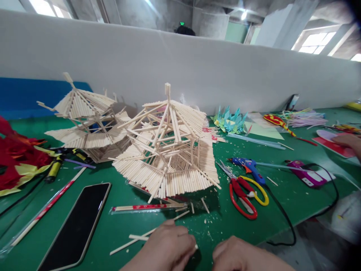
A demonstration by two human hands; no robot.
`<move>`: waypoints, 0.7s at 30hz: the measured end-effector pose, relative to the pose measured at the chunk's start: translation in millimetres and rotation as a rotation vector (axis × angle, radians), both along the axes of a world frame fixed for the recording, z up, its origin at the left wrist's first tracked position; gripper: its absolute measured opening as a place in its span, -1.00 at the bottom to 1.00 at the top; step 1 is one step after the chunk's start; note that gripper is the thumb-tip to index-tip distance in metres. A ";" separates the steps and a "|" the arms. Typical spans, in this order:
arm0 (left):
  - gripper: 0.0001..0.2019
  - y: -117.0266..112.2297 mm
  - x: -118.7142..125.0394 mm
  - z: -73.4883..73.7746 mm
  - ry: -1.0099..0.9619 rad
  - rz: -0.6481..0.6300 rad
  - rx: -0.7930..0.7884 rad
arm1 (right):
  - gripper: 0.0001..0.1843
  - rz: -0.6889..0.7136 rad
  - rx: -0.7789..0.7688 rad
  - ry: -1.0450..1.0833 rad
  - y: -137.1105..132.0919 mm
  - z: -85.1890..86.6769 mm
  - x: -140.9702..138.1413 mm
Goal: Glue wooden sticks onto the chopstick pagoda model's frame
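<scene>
Left hand (166, 244) fingers narrow, pinching 1 small stick (195, 247) at fingertips. Right hand (237, 256) fingers curled; grip cannot be told. Stick pagoda (169, 150) beyond fingertips.

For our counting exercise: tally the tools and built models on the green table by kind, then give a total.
Stick pagoda models: 2 (front, back)
Scissors: 1
Glue guns: 2 (blue, purple)
Phone: 1
Total: 6
</scene>
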State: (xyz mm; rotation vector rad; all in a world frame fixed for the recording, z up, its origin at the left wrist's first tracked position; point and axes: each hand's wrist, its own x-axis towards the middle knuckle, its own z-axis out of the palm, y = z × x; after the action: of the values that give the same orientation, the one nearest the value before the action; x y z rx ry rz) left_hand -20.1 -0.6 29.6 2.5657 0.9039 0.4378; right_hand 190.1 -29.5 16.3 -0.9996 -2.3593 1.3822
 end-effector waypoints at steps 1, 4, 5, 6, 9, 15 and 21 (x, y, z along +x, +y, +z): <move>-0.79 1.4 -0.7 -3.1 0.060 0.015 0.016 | -0.62 -0.088 -0.079 0.019 -0.1 -0.3 2.1; -0.81 9.7 0.4 -21.5 0.192 0.096 0.089 | -0.67 -0.515 -0.217 0.078 5.6 -5.1 3.8; -0.80 13.2 1.4 -29.0 0.203 0.122 0.099 | -0.67 -0.617 -0.238 0.115 8.4 -7.3 3.5; -0.80 16.6 2.4 -36.2 0.211 0.143 0.107 | -0.68 -0.672 -0.260 0.160 11.0 -9.3 2.9; -0.80 25.0 4.5 -53.0 0.231 0.213 0.134 | -0.68 -0.664 -0.340 0.306 16.4 -13.1 0.7; -0.83 32.1 2.0 -64.1 0.220 0.285 0.160 | -0.70 -0.638 -0.413 0.386 17.3 -10.1 -1.6; -0.84 32.8 -6.7 -67.6 0.143 0.292 0.137 | -0.72 -0.586 -0.331 0.289 13.7 0.4 1.2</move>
State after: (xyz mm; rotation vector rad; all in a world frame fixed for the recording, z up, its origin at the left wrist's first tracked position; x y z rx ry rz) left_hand -26.8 32.2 -38.0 2.6219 1.3534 0.4140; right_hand 191.3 -15.7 16.7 -1.3293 -1.4897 1.5547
